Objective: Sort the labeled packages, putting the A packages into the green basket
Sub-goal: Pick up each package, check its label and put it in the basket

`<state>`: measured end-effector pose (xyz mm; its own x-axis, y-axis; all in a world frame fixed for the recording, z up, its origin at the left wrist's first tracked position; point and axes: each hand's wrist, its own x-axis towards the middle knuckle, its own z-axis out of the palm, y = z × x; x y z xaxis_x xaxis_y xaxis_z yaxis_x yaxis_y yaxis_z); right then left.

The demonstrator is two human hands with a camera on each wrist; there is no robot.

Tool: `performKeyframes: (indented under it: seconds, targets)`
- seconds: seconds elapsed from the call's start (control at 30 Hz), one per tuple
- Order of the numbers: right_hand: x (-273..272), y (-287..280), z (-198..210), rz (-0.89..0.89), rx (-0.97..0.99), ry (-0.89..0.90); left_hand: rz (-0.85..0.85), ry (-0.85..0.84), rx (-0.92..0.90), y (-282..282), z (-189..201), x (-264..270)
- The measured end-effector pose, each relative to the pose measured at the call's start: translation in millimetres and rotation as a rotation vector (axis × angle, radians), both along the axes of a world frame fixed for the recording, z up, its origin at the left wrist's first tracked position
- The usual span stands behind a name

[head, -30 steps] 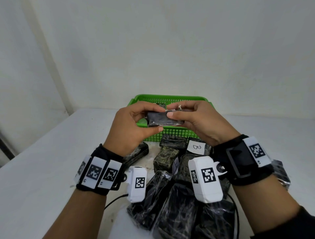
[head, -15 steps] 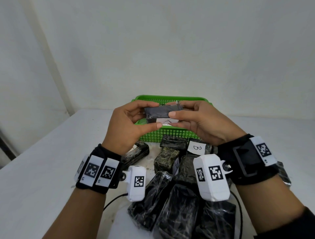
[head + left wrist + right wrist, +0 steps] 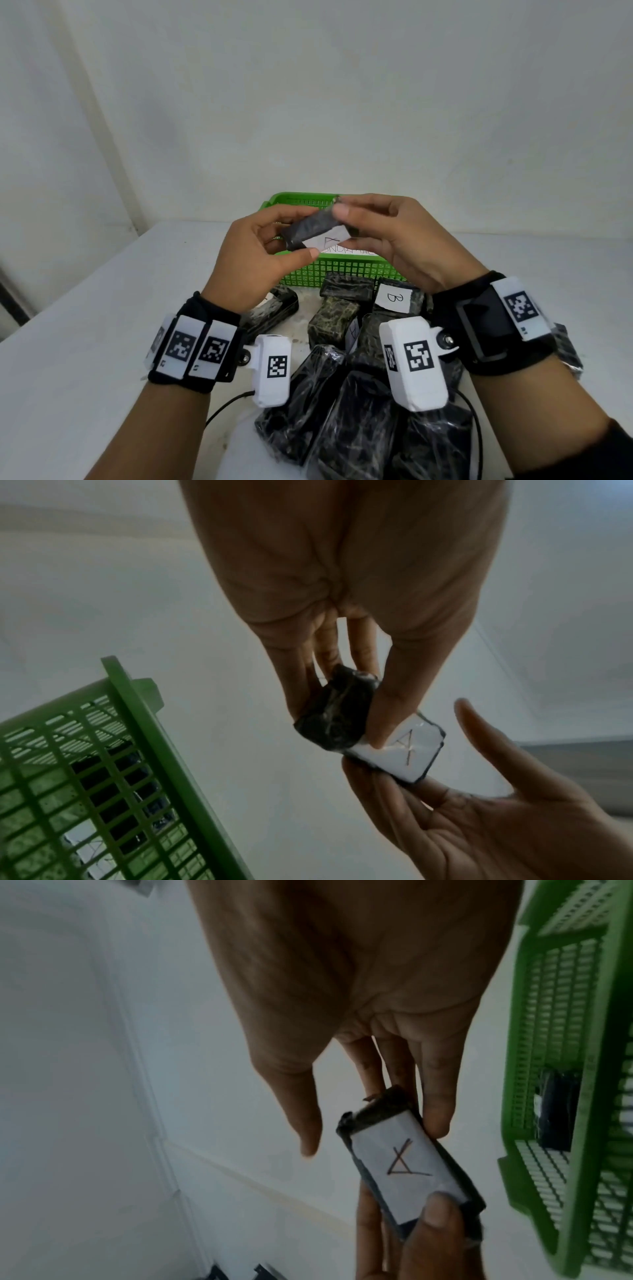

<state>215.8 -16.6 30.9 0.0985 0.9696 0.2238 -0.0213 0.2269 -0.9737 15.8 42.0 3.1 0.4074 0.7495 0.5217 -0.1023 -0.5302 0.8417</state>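
Pinching A package (image 3: 313, 230) between both hands' fingers (image 3: 281, 214), above green basket (image 3: 337, 272)

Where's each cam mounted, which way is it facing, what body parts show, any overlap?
Head: looks forward and down at the table; both forearms, left hand, right hand.
Left wrist: looks along the palm; both hands, green basket.
Right wrist: looks along the palm; both hands.
Shared by all: the held A package and the basket.

Both hands, left hand (image 3: 255, 260) and right hand (image 3: 399, 240), hold a labeled black package (image 3: 313, 231) above the green basket (image 3: 339, 270)
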Motion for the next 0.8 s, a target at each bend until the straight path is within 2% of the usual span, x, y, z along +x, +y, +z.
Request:
performKeyframes:
  seconds: [0.07,0.17,0.3,0.4,0.53,0.67,0.8]
  targets:
    - [0,-3,4,0.046,-0.016,0.098,-0.028,-0.066,-0.056,1,2,-1]
    - [-1,-6,6,0.122,-0.080,0.122,-0.108,-0.143,-0.126,0,3,1]
    - [-4,-7,6,0.240,-0.143,0.156,-0.146,-0.110,-0.105,0,0,4]
    - [-6,-3,1,0.139,-0.092,0.043,-0.128,-0.052,-0.062,-3,1,4]
    - [-6,4,-6,-0.004,-0.056,-0.094,-0.009,0.023,0.060,-7,1,7]
    - [-9,2,-6,0.098,-0.126,-0.046,-0.003,-0.016,0.053,-8,2,5]
    - [-12,3,-10,0.049,-0.095,-0.025,-0.020,0.017,0.060,-7,0,6]
